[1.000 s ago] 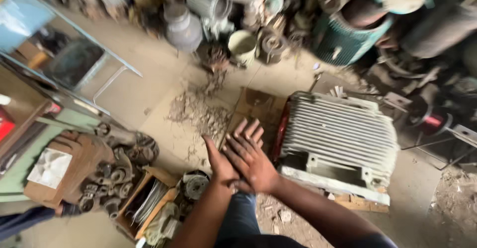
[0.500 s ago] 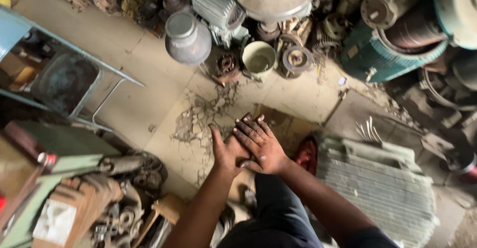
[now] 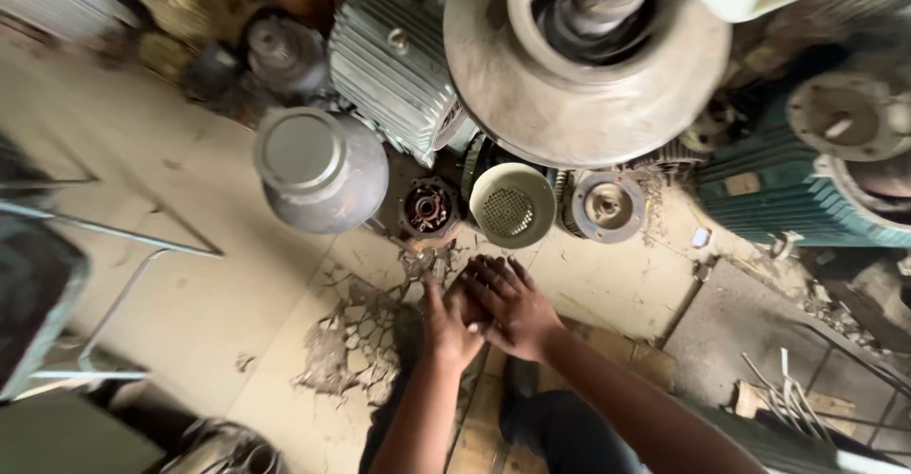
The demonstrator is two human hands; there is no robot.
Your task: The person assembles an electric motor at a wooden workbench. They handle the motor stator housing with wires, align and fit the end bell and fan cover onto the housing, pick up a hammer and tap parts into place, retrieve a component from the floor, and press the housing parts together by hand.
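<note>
My left hand (image 3: pixel 446 327) and my right hand (image 3: pixel 510 305) are pressed together palm to palm in front of me, the right lying over the left with fingers spread. Neither holds anything. They hover above a cracked patch (image 3: pixel 356 341) of the concrete floor. Just beyond the fingertips lie a small rusty bearing housing (image 3: pixel 429 208) and a cream fan cover with a mesh centre (image 3: pixel 512 204). My dark trouser leg (image 3: pixel 546 431) shows below the hands.
Motor parts crowd the far side: a grey domed cover (image 3: pixel 318 166), a ribbed motor body (image 3: pixel 394 66), a large round metal flange (image 3: pixel 584 61), a small end disc (image 3: pixel 607 206), a teal motor (image 3: pixel 807 199). A metal frame (image 3: pixel 114 246) stands left. Wires (image 3: pixel 783 398) lie right.
The view has swung up and forward toward the pile of motor parts. My hands stay pressed together; the ribbed housing on the right has left the view.
</note>
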